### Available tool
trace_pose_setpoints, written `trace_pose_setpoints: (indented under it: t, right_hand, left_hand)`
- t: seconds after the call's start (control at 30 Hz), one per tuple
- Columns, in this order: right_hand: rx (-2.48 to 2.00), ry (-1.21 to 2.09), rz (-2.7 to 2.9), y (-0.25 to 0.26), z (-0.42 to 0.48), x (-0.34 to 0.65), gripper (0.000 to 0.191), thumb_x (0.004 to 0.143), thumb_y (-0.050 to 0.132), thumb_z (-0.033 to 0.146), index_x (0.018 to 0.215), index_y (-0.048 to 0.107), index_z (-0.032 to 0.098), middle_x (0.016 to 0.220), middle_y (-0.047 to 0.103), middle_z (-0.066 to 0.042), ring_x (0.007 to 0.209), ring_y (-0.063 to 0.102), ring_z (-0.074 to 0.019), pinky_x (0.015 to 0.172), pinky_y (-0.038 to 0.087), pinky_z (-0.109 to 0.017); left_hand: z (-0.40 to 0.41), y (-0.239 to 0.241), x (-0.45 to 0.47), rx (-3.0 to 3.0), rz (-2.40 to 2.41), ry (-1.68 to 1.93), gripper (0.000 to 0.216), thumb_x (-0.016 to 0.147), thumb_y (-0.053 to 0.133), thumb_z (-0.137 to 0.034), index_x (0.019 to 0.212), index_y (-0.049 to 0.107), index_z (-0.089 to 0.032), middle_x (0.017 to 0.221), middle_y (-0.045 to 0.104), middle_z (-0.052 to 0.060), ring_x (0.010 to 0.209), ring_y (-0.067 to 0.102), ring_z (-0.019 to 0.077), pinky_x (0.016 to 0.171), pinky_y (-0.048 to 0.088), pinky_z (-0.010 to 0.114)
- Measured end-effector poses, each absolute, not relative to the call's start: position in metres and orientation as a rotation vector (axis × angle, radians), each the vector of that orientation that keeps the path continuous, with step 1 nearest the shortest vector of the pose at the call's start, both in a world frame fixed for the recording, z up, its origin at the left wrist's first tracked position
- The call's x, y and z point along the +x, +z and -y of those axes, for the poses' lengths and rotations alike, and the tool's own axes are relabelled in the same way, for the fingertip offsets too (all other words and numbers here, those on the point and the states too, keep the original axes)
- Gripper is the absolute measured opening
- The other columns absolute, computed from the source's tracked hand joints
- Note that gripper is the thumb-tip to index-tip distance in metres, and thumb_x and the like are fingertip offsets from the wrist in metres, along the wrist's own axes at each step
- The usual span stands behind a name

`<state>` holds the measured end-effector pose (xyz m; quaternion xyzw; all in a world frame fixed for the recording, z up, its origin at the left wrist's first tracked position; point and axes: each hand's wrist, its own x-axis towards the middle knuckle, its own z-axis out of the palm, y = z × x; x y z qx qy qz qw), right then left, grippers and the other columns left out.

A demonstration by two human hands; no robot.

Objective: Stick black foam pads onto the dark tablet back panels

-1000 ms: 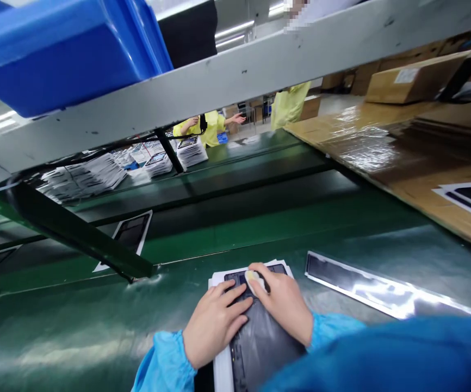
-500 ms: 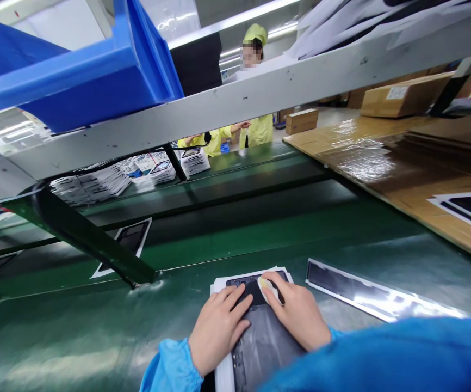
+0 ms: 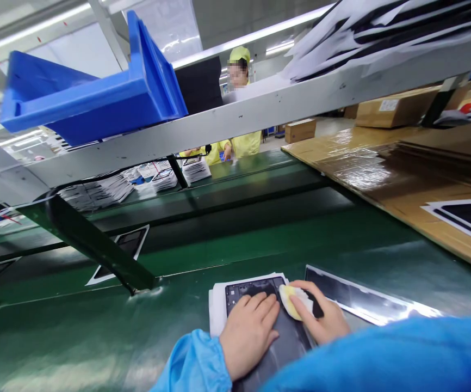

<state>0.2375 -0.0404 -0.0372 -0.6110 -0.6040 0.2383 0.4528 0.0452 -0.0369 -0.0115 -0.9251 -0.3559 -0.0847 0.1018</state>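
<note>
A dark, flat tablet-like panel (image 3: 286,345) lies on a stack of white sheets (image 3: 218,311) at the bottom middle. My left hand (image 3: 251,333) rests flat on its surface, fingers stretched out. In my right hand (image 3: 326,320) is a folded white and yellow cloth (image 3: 293,302), pinched between thumb and fingers at the panel's right edge. Something black shows behind the cloth under my fingers; what it is I cannot make out. The panel's near end is partly hidden by my blue sleeve.
Right of the panel lies a long dark strip with a bright edge (image 3: 353,291). A green post (image 3: 97,242) rises at left beside the belt (image 3: 227,234). Overhead, a shelf beam (image 3: 235,121) carries a blue bin (image 3: 109,100). Cardboard (image 3: 341,158) lies at right; a person in yellow stands beyond.
My left hand has slid right over the panel. My right hand has moved right and slightly down with the cloth, from the panel's upper part to its right edge.
</note>
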Motion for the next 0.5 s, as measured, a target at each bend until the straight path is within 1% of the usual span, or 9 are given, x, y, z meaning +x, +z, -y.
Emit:
trace_pose_setpoints:
  t: [0.07, 0.13, 0.2, 0.27, 0.37, 0.5]
  right_hand:
    - [-1.535, 0.701, 1.238, -0.039, 0.042, 0.246, 0.035, 0.075, 0.058, 0.055, 0.094, 0.066, 0.027, 0.082, 0.072, 0.002, 0.07, 0.068, -0.0199, 0.072, 0.057, -0.028]
    - [-1.551, 0.74, 1.075, -0.04, 0.043, 0.252, 0.038, 0.07, 0.061, 0.056, 0.095, 0.066, 0.027, 0.089, 0.071, 0.001, 0.079, 0.068, -0.0215, 0.076, 0.058, -0.029]
    - [-1.562, 0.748, 1.013, -0.043, 0.043, 0.255, 0.039, 0.07, 0.06, 0.057, 0.097, 0.065, 0.029, 0.093, 0.071, 0.001, 0.082, 0.068, -0.0227, 0.071, 0.059, -0.03]
    - [-1.563, 0.774, 0.959, -0.046, 0.043, 0.255, 0.039, 0.069, 0.06, 0.058, 0.097, 0.065, 0.031, 0.091, 0.07, 0.001, 0.08, 0.068, -0.0235, 0.065, 0.06, -0.03]
    - [-1.547, 0.816, 0.909, -0.05, 0.044, 0.253, 0.039, 0.067, 0.062, 0.058, 0.095, 0.066, 0.031, 0.085, 0.07, 0.001, 0.078, 0.068, -0.024, 0.067, 0.061, -0.031]
    - [-1.52, 0.88, 0.876, -0.051, 0.045, 0.254, 0.041, 0.064, 0.064, 0.058, 0.093, 0.069, 0.03, 0.081, 0.072, 0.001, 0.077, 0.069, -0.0244, 0.076, 0.06, -0.032]
  left_hand:
    - [0.038, -0.013, 0.056, -2.743, 1.012, -0.218, 0.048, 0.098, 0.033, -0.044, 0.131, 0.053, -0.016, 0.134, 0.059, 0.005, 0.117, 0.057, 0.0213, 0.094, 0.048, 0.033]
    - [0.037, -0.014, 0.063, -2.723, 1.03, -0.189, 0.05, 0.098, 0.033, -0.043, 0.131, 0.053, -0.013, 0.135, 0.058, 0.008, 0.118, 0.056, 0.023, 0.094, 0.048, 0.034]
    - [0.036, -0.014, 0.066, -2.707, 1.078, -0.181, 0.051, 0.096, 0.035, -0.045, 0.13, 0.054, -0.011, 0.134, 0.058, 0.011, 0.118, 0.057, 0.0246, 0.092, 0.049, 0.036]
    - [0.033, -0.014, 0.066, -2.712, 1.131, -0.194, 0.051, 0.095, 0.04, -0.046, 0.129, 0.054, -0.012, 0.133, 0.059, 0.012, 0.116, 0.057, 0.0259, 0.091, 0.05, 0.038]
    - [0.027, -0.011, 0.066, -2.734, 1.201, -0.223, 0.041, 0.093, 0.046, -0.043, 0.123, 0.058, -0.018, 0.132, 0.06, 0.01, 0.114, 0.058, 0.0271, 0.09, 0.051, 0.042]
    - [0.014, 0.0, 0.066, -2.775, 1.209, -0.224, 0.025, 0.094, 0.047, -0.031, 0.11, 0.062, -0.02, 0.126, 0.064, 0.008, 0.105, 0.061, 0.0255, 0.086, 0.051, 0.041]
